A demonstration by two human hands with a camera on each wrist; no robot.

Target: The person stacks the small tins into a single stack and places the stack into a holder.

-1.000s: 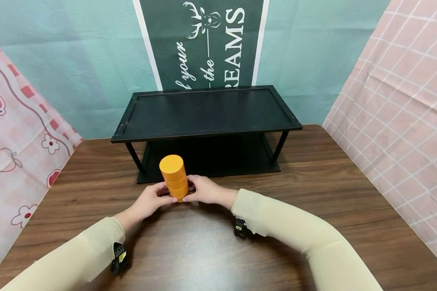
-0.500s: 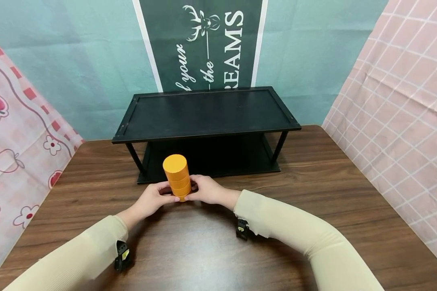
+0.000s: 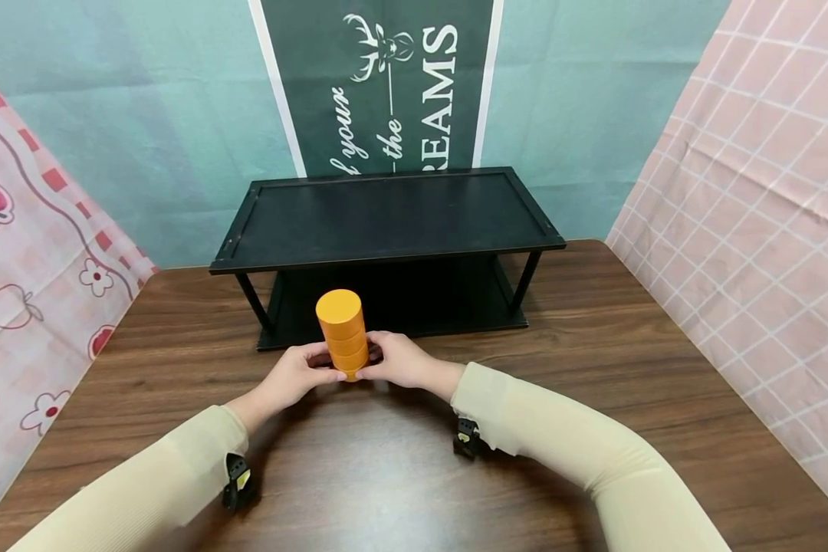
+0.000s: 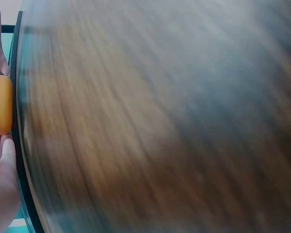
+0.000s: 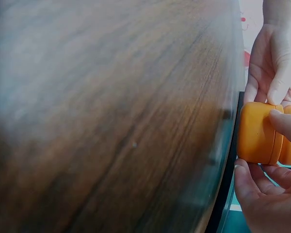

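Note:
An upright stack of orange round canisters [image 3: 345,337], crossed by several seams, stands between both hands in front of a black two-tier rack [image 3: 386,218]. My left hand [image 3: 293,377] grips its lower part from the left, thumb toward me and fingers behind. From the other side my right hand [image 3: 403,362] holds it the same way. In the right wrist view the lowest orange canister [image 5: 259,133] shows a rounded end, with the right thumb [image 5: 286,126] pressed on it. The left wrist view catches just an edge of the orange canister [image 4: 0,104]. Whether the stack touches the table cannot be told.
The rack's lower shelf [image 3: 428,295] lies just behind the stack. Brown wood-grain table [image 3: 593,368] spreads around it. A teal cloth [image 3: 145,138] hangs behind; pink checked cloth [image 3: 752,230] borders the right and fruit-print cloth [image 3: 34,307] the left.
Both hands have shifted slightly to the right with the orange stack, which also leans less in view. Their hold on it looks the same. The rack stays in place.

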